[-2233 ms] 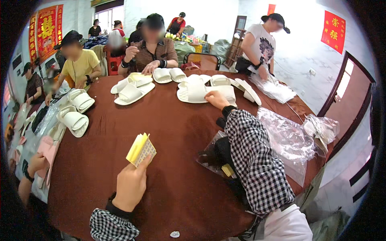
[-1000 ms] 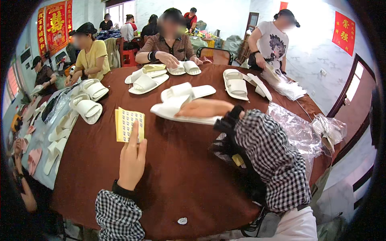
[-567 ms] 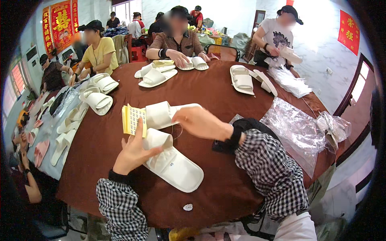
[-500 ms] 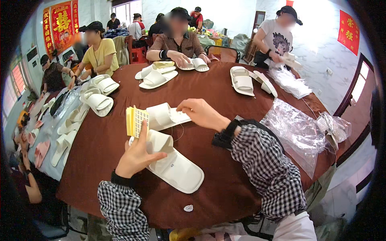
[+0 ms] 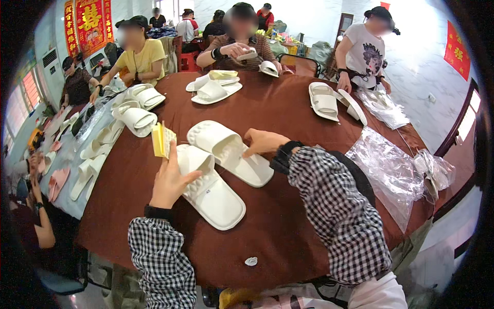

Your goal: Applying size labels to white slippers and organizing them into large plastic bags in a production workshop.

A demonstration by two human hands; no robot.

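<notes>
A: Entry, head view. The left hand (image 5: 169, 180) holds a small yellow pad of stickers (image 5: 162, 140) upright, fingers pinched on its lower edge; the heel of the hand rests at the strap of the near slipper (image 5: 211, 186).

B: And the right hand (image 5: 262, 142)?

A: Its fingers are curled and pressed down on the footbed of the far slipper (image 5: 230, 150), just behind the strap. Whether anything is pinched under the fingertips cannot be told.

B: Where do the slippers lie?

A: Side by side on the brown table (image 5: 278, 226), touching, toes pointing away and to the left, directly in front of the person. Clear plastic bags (image 5: 391, 175) lie to the right, well apart.

B: Step in hand?

A: Judged as labelling the pair: the right hand appears to be at the far slipper's footbed while the pad waits in the left.

B: Next move calls for?

A: Likely a fresh sticker peeled from the pad, which needs the right fingers free and a fine pinch.
</notes>
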